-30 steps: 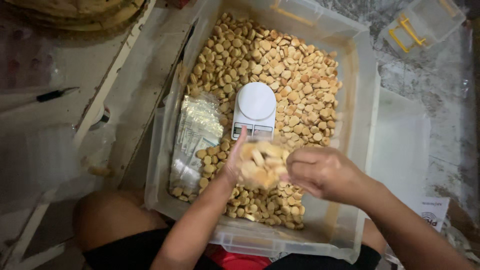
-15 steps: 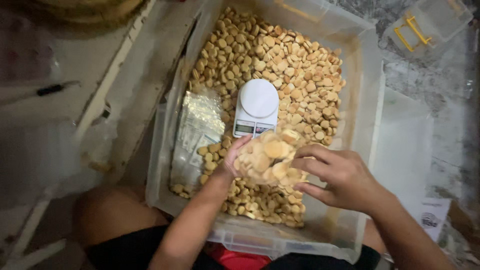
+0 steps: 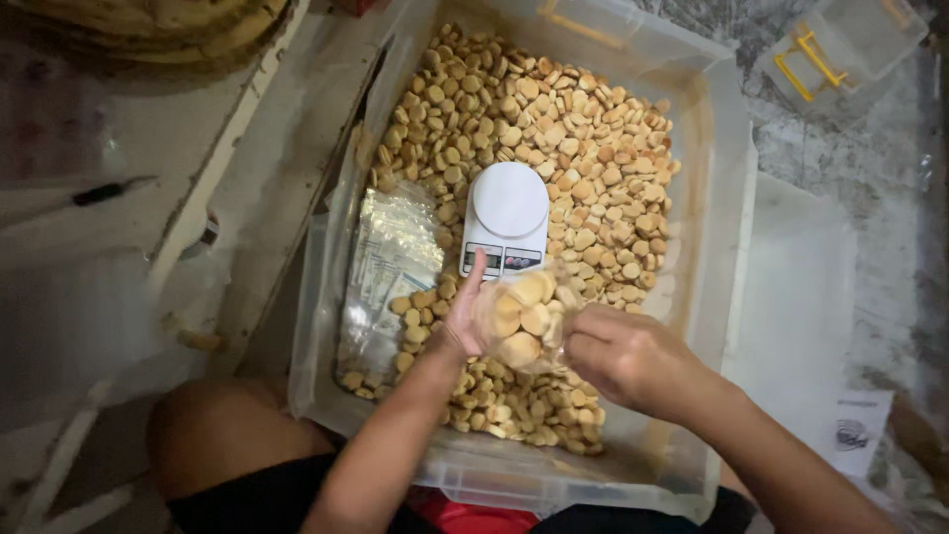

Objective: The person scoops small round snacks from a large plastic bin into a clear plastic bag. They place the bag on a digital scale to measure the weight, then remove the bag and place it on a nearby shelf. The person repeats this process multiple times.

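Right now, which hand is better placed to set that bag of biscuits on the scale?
Left, probably. The left hand grips the bag of biscuits from the side, fingertips nearly at the scale. The right hand only pinches the bag's near edge, farther back.

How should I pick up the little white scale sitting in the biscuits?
Take the scale by its two long sides, coming straight down from above. It lies flat, biscuits crowd around it, and the round plate on top is probably loose, so a grip on the body seems safer.
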